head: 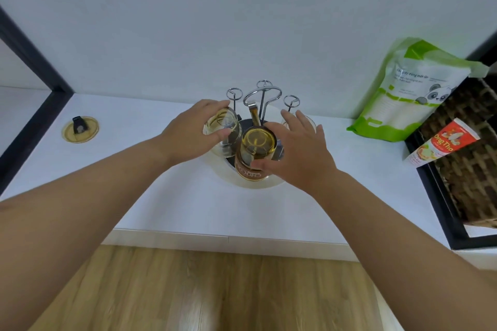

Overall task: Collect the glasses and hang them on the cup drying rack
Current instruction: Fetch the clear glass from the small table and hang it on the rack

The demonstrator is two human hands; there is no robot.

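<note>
A chrome cup drying rack (262, 95) with ring-tipped prongs stands on a round tray (258, 184) at the back of the white counter. An amber glass (256, 154) with brown lettering hangs upside down on the front prong. My right hand (294, 152) is beside it, fingers spread, thumb touching its side. My left hand (192, 131) grips a clear glass (224, 130), upside down at the rack's left side. Another clear glass (309, 122) is mostly hidden behind my right hand.
A yellow lid with a black clip (80, 129) lies at the left. A green-and-white pouch (403, 91) leans on the wall at the right, beside a wicker basket (468, 153) and a red-and-white packet (443, 145). The counter's front edge (228, 239) is near me.
</note>
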